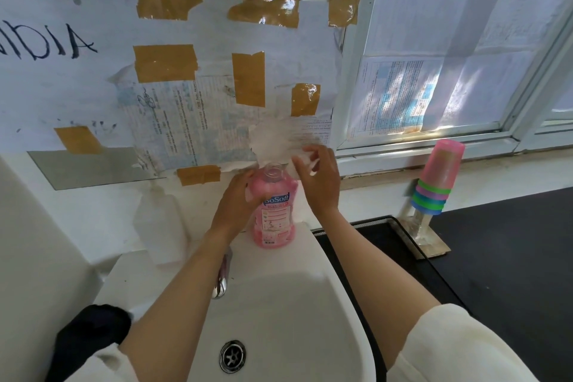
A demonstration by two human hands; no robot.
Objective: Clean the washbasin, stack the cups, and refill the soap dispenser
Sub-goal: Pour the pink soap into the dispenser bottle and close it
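Observation:
A pink soap bottle [274,211] labelled SoSoft stands uncapped on the back rim of the white washbasin [313,298]. My left hand [237,198] grips the bottle's upper left side. My right hand [319,180] hovers just right of the bottle's neck and holds a small white piece, which looks like the cap. A translucent white soap dispenser [161,220] stands at the wall left of the bottle. A stack of upside-down plastic cups [438,177], pink on top with green and blue rims below, sits on a stand at the right.
A chrome tap [222,276] juts over the basin under my left forearm, and the drain [232,356] lies below. A black countertop [502,260] runs to the right. Taped paper covers the wall [186,71]; a window ledge [403,149] is behind the cups. A dark cloth [90,332] lies lower left.

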